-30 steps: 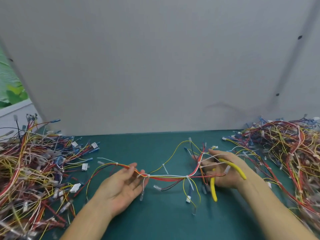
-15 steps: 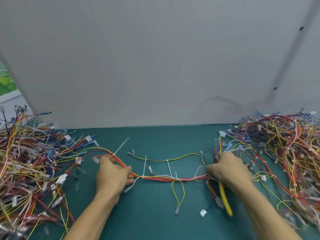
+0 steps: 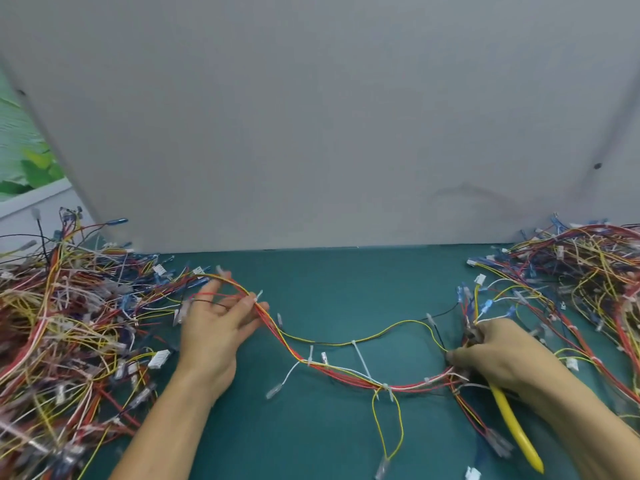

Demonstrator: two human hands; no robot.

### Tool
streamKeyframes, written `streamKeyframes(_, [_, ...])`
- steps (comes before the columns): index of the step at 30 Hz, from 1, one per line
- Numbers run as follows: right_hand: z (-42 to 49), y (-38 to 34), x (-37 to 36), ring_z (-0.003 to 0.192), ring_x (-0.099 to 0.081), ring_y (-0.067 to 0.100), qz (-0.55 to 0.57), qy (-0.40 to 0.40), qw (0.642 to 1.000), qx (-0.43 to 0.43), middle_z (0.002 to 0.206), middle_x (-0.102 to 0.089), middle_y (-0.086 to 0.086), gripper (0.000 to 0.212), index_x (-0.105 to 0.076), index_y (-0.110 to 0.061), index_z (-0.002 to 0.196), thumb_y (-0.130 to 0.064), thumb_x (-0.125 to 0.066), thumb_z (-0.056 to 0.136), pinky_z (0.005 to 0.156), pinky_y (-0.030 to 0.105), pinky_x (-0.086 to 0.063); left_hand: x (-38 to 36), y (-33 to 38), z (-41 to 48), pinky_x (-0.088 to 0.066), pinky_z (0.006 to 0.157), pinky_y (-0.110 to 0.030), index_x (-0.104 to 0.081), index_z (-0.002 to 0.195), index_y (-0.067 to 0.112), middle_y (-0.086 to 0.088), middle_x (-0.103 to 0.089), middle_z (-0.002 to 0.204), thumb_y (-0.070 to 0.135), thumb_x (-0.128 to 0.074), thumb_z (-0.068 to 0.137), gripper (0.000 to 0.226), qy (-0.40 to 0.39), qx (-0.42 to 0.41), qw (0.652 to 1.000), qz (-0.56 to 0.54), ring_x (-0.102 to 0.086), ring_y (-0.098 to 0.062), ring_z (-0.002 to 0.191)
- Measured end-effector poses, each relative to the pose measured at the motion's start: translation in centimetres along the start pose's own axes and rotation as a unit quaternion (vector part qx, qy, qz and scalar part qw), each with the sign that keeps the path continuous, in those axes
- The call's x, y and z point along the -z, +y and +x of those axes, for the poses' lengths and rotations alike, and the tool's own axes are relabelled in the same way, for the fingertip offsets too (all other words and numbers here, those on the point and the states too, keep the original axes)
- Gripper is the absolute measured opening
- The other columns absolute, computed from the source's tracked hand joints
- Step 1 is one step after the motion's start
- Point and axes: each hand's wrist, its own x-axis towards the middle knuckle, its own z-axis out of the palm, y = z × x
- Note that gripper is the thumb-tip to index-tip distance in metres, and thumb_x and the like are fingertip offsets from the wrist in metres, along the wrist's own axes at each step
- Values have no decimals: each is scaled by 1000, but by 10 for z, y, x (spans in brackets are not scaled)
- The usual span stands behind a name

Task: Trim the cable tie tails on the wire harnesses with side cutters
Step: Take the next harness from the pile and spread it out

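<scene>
The left hand (image 3: 216,336) has opened and slid leftward along the red-and-yellow wire harness (image 3: 346,370), limp across the green table (image 3: 329,282); the right hand (image 3: 498,355) grips its end and yellow-handled side cutters (image 3: 512,427). Stiff white tie tails (image 3: 360,356) suit holding nearby.

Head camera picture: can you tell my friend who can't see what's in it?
Two hands stretch a wire harness with untrimmed white cable ties across a green table. The right hand also holds yellow-handled side cutters; the left hand is open. Harness piles sit on both sides.
</scene>
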Motion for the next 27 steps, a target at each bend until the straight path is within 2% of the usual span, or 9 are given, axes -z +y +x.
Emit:
streamKeyframes(2, [-1,-4,0,60,-64,18,19,-16,1000,19,53,-68,-2,20,-65,-6,62,-20,-75,74,62,30,-50,-9,-1,-5,-60,60,-37,-59,116,23,-5,-64,78,-13,-55,87,47,-72,-18,996,39,-69,-22,66])
streamKeyframes(5, [-5,-9,-2,47,-51,14,46,-5,998,44,46,-59,-4,26,-61,-7,60,-21,-79,72,53,28,-38,-15,-9,-15,-57,56,-34,-68,111,26,-3,-65,82,-13,-57,85,49,-171,62,980,76,-66,-21,64])
streamKeyframes(7, [-6,-10,-2,48,-46,15,61,2,997,53,47,-56,1,27,-61,-5,63,-23,-79,72,55,29,-36,-15,-13,-18,-57,57,-34,-71,106,28,-3,-66,81,-13,-58,85,47,-210,114,967,84,-66,-21,65])
streamKeyframes(9, [-7,-11,-2,52,-47,18,72,2,996,58,52,-59,8,29,-61,-2,66,-24,-79,72,59,31,-37,-14,-14,-18,-58,57,-34,-70,104,26,-3,-67,80,-14,-58,84,46,-217,135,964,75,-66,-22,65])
streamKeyframes(14, [-10,-15,3,49,-39,16,80,10,994,69,49,-47,-1,31,-60,-4,66,-26,-81,73,56,30,-30,-12,-12,-15,-58,59,-34,-71,104,29,-2,-67,80,-13,-58,84,48,-217,123,966,71,-67,-22,67])
streamKeyframes(20, [-9,-17,2,51,-40,15,86,1,991,103,53,-51,0,31,-63,-3,72,-27,-82,73,57,31,-31,-13,-10,-16,-57,62,-33,-75,103,33,0,-66,81,-11,-60,82,50,-224,98,966,79,-67,-22,69])
streamKeyframes(23, [-9,-19,0,46,-35,10,100,-30,986,131,48,-44,-7,31,-56,-9,63,-24,-81,74,53,28,-29,-11,-10,-16,-57,63,-32,-75,104,29,-1,-66,82,-12,-60,83,48,-225,85,967,86,-67,-23,69])
streamKeyframes(25, [-8,-19,1,43,-33,7,113,-44,982,146,45,-40,-9,33,-52,-11,60,-19,-80,74,48,20,-28,-12,-11,-15,-57,63,-31,-75,104,30,0,-66,81,-12,-59,83,49,-226,78,967,87,-67,-23,69])
streamKeyframes(27, [-6,-20,2,45,-35,8,131,-57,978,154,46,-41,-9,22,-60,-5,68,-14,-80,75,49,19,-30,-11,-11,-15,-57,62,-31,-76,102,31,0,-66,80,-12,-59,82,49,-218,70,970,85,-67,-23,69])
